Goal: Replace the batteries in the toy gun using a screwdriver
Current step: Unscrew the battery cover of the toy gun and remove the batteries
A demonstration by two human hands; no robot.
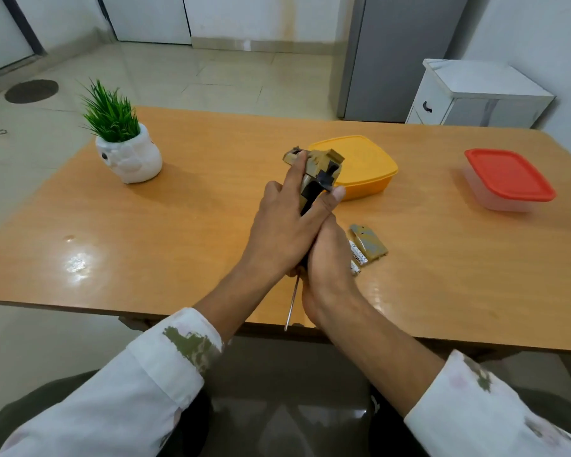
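A tan and black toy gun (320, 171) is held above the middle of the wooden table (178, 206). My left hand (285, 222) grips its body from the left, index finger stretched along the side. My right hand (330, 268) is pressed against the left one just below the gun; its fingers curl round a screwdriver whose metal shaft (292, 306) points down toward the table's near edge. What lies under the hands is hidden. To the right lie the tan battery cover (370, 244) and two silver batteries (356, 258).
A yellow lidded box (366, 166) sits right behind the gun. A clear box with a red lid (508, 179) stands at the right. A white pot with a green plant (126, 150) is at the back left. A white cabinet (475, 94) stands beyond the table.
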